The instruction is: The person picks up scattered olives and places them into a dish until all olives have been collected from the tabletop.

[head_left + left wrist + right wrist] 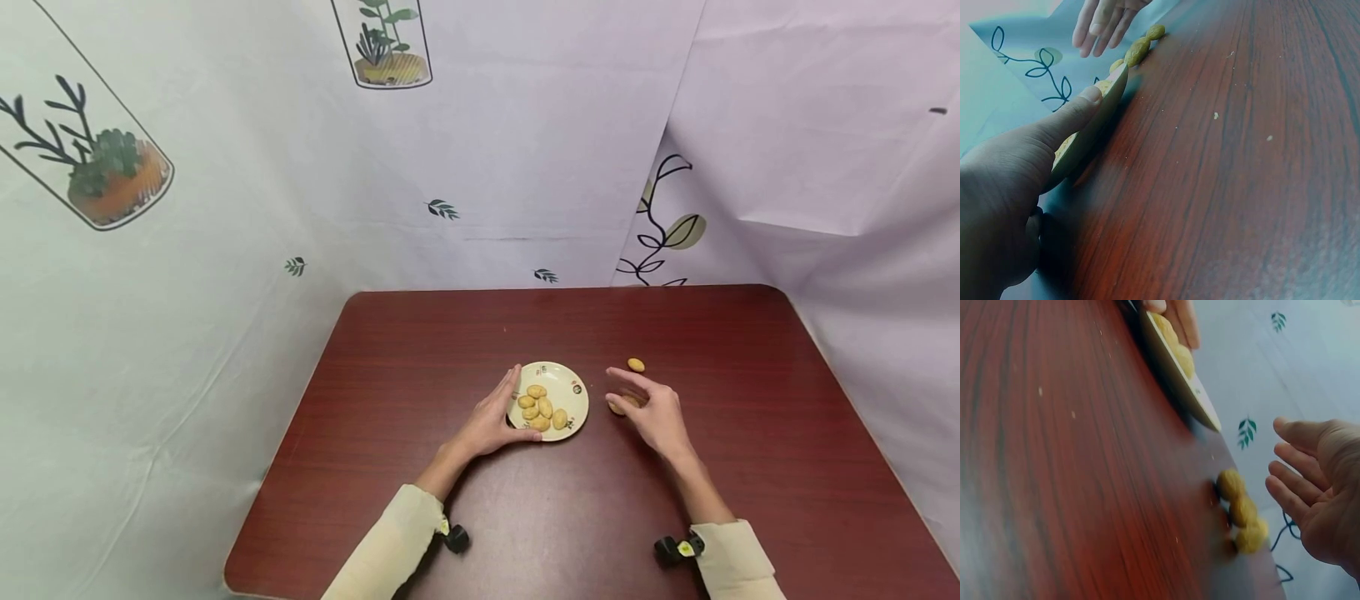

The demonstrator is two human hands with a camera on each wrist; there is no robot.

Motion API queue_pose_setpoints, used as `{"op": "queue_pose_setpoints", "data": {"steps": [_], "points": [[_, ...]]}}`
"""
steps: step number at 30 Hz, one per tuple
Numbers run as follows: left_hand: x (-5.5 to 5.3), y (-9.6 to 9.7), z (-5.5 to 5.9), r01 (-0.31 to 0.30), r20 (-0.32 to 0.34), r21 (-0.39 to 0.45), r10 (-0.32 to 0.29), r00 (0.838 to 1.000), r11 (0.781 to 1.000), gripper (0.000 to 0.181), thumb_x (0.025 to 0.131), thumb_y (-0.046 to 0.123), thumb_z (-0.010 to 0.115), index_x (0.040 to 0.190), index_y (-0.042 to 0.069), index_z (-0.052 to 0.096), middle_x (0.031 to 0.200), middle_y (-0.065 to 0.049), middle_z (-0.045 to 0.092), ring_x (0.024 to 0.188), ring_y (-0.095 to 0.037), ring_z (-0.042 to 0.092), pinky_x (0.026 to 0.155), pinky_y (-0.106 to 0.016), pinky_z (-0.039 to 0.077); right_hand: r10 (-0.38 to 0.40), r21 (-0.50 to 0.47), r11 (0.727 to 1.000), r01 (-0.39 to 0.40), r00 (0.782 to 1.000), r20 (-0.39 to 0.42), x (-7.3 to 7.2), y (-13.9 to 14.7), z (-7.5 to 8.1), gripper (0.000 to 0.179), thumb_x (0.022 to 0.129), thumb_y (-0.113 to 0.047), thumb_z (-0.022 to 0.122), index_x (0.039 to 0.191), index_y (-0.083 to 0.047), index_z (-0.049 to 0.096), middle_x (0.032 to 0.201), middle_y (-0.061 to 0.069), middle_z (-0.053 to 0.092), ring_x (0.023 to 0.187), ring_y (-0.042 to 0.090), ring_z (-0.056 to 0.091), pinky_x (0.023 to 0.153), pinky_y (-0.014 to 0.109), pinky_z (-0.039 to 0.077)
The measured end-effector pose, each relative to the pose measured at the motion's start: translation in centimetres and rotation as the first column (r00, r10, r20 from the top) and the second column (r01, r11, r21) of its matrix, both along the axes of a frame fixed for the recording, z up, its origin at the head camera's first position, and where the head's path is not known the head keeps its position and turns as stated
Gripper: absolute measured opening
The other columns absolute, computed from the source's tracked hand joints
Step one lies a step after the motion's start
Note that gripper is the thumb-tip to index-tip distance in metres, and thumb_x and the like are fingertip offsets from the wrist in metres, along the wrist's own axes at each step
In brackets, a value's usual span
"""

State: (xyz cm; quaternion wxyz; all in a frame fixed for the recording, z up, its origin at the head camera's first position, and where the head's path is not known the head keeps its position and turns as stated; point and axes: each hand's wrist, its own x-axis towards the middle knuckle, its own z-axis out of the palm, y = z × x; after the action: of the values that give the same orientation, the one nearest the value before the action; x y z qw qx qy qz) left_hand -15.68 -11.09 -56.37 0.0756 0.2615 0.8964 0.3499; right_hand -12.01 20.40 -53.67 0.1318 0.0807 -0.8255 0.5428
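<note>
A plate (558, 382) of yellow lumps (545, 407), its printed marks (577, 389) illegible, is gripped by the left hand (491, 422) at the head frame's lower centre. Three loose lumps (1242, 511), part-hidden there by the unclosed right hand (662, 414), are revealed at the right wrist frame's lower right.

In the head view, the right hand (662, 419) partly hides yellow lumps (1243, 511), perhaps potatoes; the left hand (486, 427) covers the plate (557, 380) rim facing the table's (420, 342) left edge. The printed motifs (577, 389) are too small to decipher; the table's near-right corner is cropped.
</note>
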Motion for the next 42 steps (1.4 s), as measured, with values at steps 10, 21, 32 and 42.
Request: {"op": "queue_pose_setpoints", "data": {"steps": [10, 21, 32, 42], "points": [[0.0, 0.0, 0.1, 0.001, -0.001, 0.003, -0.001, 1.0, 1.0, 0.128, 0.082, 0.051, 0.091, 0.172, 0.01, 0.009, 0.176, -0.015, 0.017, 0.162, -0.024, 0.015, 0.125, -0.055, 0.028, -0.028, 0.13, 0.991, 0.024, 0.999, 0.025, 0.6, 1.8, -0.4, 0.051, 0.088, -0.005, 0.088, 0.137, -0.006, 0.073, 0.129, 0.016, 0.074, 0.083, 0.025, 0.075, 0.07, 0.015, 0.051], [0.0, -0.1, 0.0, 0.001, -0.009, 0.012, -0.001, 1.0, 1.0, 0.129, 0.082, 0.051, 0.091, 0.172, 0.008, 0.01, 0.176, -0.017, 0.018, 0.162, -0.027, 0.017, 0.123, -0.059, 0.029, -0.011, 0.179, 0.984, 0.005, 0.999, 0.036, 1.0, 2.6, -2.0, 0.05, 0.088, 0.0, 0.085, 0.136, -0.003, 0.072, 0.126, 0.018, 0.075, 0.115, 0.031, 0.071, 0.087, 0.006, 0.043], [-0.1, -0.2, 0.0, 0.007, -0.013, -0.003, -0.007, 1.0, 1.0, 0.128, 0.083, 0.052, 0.091, 0.172, 0.01, 0.009, 0.176, -0.015, 0.016, 0.162, -0.024, 0.015, 0.125, -0.054, 0.028, -0.002, 0.165, 0.986, -0.007, 0.999, 0.054, 1.2, 2.9, -2.6, 0.047, 0.088, 0.009, 0.081, 0.134, 0.001, 0.072, 0.126, 0.02, 0.074, 0.117, 0.037, 0.071, 0.088, 0.003, 0.045], [-0.2, -0.2, -0.2, 0.005, -0.019, 0.001, -0.005, 1.0, 1.0, 0.128, 0.083, 0.052, 0.09, 0.172, 0.009, 0.009, 0.176, -0.016, 0.017, 0.162, -0.025, 0.015, 0.124, -0.055, 0.028, -0.059, 0.253, 0.966, 0.052, 0.998, 0.02, 1.0, 2.7, -3.0, 0.04, 0.087, 0.008, 0.082, 0.124, -0.005, 0.079, 0.114, 0.013, 0.079, 0.104, 0.028, 0.074, 0.08, 0.004, 0.044]]}}
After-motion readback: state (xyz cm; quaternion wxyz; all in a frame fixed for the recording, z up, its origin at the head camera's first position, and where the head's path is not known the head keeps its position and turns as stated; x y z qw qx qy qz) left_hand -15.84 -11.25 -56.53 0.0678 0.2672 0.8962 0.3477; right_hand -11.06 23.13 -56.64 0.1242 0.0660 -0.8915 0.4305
